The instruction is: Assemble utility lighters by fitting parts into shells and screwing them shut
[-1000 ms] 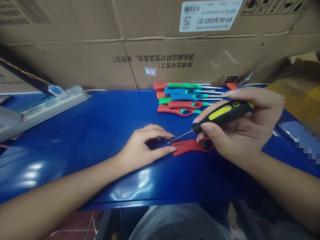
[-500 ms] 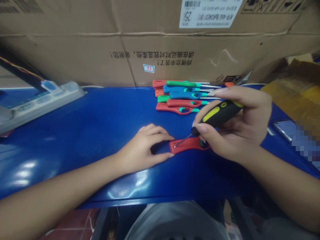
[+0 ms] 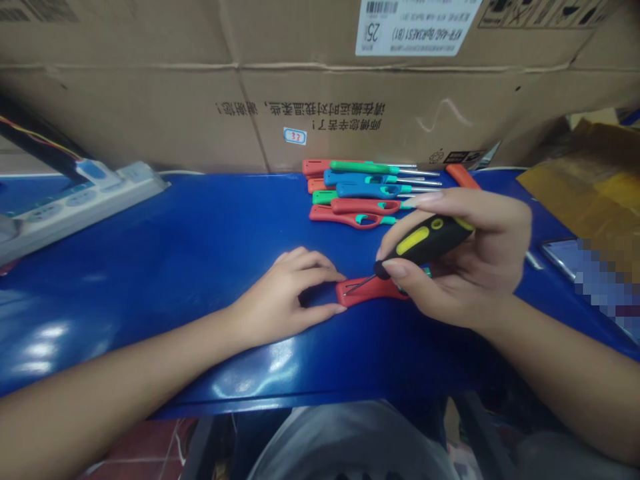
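A red long-nosed lighter [image 3: 367, 289] lies on the blue table, its slotted handle end toward the left. My left hand [image 3: 280, 297] rests on the table and pinches that end between thumb and fingers. In my right hand [image 3: 480, 273] is a screwdriver [image 3: 433, 240] with a black and yellow handle, tilted low. Its thin shaft slants down to the left, and the tip meets the lighter's handle near the end, by the slot. My right hand covers the lighter's front part, so its nozzle is hidden.
Several red, green and blue lighters [image 3: 360, 190] are piled behind my hands, against a large cardboard box [image 3: 175, 113]. A white power strip [image 3: 80, 207] stands at the left. On the right are an orange object [image 3: 461, 176], a phone [image 3: 575, 267] and brown packaging [image 3: 565, 180].
My right hand has lowered the screwdriver handle a little, so the shaft leans flatter over the lighter. My left hand keeps its hold. The whole view has shifted slightly.
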The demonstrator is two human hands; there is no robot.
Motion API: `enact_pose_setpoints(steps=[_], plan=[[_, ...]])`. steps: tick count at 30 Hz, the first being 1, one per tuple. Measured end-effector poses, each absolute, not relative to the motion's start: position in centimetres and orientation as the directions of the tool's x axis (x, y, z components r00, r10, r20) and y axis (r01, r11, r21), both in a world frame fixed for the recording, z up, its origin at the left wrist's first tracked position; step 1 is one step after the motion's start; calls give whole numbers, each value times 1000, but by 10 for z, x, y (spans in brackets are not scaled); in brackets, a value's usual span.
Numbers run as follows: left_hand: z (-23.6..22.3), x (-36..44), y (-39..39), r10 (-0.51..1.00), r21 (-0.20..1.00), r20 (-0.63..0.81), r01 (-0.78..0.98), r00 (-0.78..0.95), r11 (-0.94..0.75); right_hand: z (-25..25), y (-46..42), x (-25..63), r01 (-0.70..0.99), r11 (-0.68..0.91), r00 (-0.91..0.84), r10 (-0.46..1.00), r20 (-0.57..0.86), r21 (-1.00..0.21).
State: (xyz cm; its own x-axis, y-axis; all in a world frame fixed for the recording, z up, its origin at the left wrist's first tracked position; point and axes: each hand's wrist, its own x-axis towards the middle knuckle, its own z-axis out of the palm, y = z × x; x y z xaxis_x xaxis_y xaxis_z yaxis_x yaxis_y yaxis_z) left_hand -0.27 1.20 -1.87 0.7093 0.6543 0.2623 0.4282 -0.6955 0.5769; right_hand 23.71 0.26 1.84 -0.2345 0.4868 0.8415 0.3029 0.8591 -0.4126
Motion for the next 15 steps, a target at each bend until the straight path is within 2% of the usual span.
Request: enact_pose_setpoints(steps=[8,15], plan=[[-18,-3,12,651,570,259,430,714,-700,19,2,236,299,862,-236,482,844,-409],[-19,-3,13,652,580,248,429,717,-692,16,4,236,251,853,-202,508,838,-457]])
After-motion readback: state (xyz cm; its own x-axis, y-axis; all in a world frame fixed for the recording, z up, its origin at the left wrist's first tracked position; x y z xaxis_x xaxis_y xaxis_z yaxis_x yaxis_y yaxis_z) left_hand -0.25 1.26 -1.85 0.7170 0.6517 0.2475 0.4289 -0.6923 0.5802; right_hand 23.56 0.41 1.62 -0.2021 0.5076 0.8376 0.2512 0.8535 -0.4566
